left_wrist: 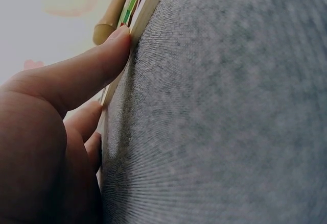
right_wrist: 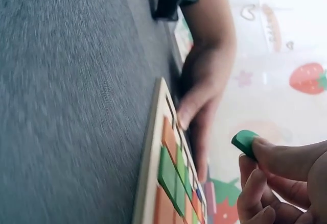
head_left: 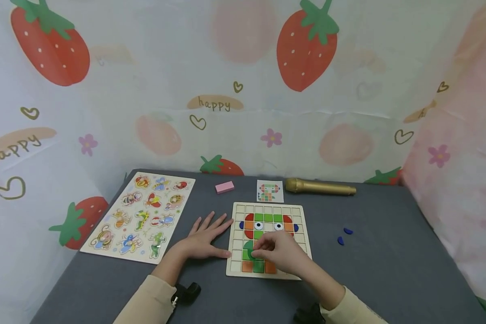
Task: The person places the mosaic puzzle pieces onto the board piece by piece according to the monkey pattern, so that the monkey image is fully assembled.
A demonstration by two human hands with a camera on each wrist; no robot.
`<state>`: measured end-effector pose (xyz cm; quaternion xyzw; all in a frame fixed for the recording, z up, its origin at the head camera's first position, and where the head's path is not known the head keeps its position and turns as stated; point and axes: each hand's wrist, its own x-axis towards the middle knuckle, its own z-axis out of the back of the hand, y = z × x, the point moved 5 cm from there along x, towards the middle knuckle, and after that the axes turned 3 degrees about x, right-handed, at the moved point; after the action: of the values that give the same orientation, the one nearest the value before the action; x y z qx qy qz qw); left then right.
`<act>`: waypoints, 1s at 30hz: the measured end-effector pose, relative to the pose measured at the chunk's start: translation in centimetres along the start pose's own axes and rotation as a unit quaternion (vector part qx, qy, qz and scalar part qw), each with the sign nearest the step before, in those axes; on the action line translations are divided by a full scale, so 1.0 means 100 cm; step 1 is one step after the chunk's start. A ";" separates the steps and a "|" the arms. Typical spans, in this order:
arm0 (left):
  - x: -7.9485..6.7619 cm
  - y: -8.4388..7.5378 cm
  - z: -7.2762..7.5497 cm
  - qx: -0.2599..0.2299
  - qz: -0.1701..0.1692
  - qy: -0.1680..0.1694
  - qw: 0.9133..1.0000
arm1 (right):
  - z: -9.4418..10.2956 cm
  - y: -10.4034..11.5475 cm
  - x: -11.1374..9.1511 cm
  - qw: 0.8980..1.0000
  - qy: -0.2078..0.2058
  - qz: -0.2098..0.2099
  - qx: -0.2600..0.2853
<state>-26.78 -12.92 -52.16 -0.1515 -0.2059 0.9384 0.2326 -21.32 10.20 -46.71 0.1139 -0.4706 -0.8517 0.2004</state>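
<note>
My right hand (head_left: 282,254) is over the lower middle of a wooden grid board (head_left: 304,246). Thumb and fingertips pinch a small green block (right_wrist: 245,141) with a rounded side, held above the board in the right wrist view. Flat coloured pieces fill several cells: green, orange, red and blue ones, plus two white eye pieces (head_left: 278,226). My left hand (head_left: 202,240) lies with fingers spread at the board's left side. Its thumb (left_wrist: 110,55) touches the board's edge in the left wrist view. The right hand hides some lower cells in the head view.
A puzzle board of cartoon insects (head_left: 146,211) lies at the left. Behind the grid board are a pink block (head_left: 224,187), a small pattern card (head_left: 270,191) and a gold microphone (head_left: 321,186). Two dark blue pieces (head_left: 340,240) lie on the grey table (head_left: 380,261) at the right.
</note>
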 end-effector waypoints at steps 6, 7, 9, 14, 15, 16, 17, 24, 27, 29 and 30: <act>-0.001 -0.002 0.002 0.001 -0.005 0.001 1.000 | -0.019 0.000 0.008 0.999 0.010 0.000 -0.031; -0.001 -0.002 0.002 0.001 -0.005 0.001 1.000 | -0.022 -0.001 0.010 0.999 0.009 -0.001 -0.040; -0.001 -0.002 0.002 0.003 -0.005 0.000 1.000 | -0.027 0.000 0.012 0.998 0.006 0.000 -0.057; -0.002 -0.002 0.002 0.002 -0.002 0.002 1.000 | -0.037 0.004 0.017 0.995 0.001 0.009 -0.099; -0.003 -0.002 0.002 0.002 -0.003 0.002 1.000 | -0.039 0.005 0.018 0.994 0.002 0.009 -0.107; -0.002 -0.002 0.002 0.001 -0.003 0.003 1.000 | -0.040 0.006 0.019 0.993 0.002 0.008 -0.114; -0.003 -0.002 0.002 0.000 -0.004 0.003 1.000 | -0.042 0.006 0.020 0.993 0.002 0.005 -0.120; -0.001 -0.002 0.002 -0.001 -0.004 0.001 1.000 | -0.048 0.009 0.023 0.989 -0.001 -0.010 -0.145; -0.001 -0.001 0.001 -0.002 -0.006 0.000 1.000 | -0.051 0.007 0.024 0.988 0.007 -0.009 -0.155; -0.001 -0.001 0.001 -0.001 -0.007 0.001 1.000 | -0.052 0.008 0.025 0.987 0.011 -0.007 -0.161; -0.001 -0.001 0.001 -0.002 -0.006 0.002 1.000 | -0.052 0.008 0.025 0.987 0.012 -0.005 -0.163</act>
<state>-26.72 -12.90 -52.01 -0.1524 -0.2079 0.9362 0.2388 -21.38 4.76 -48.82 0.0918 -0.3226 -0.9166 0.2176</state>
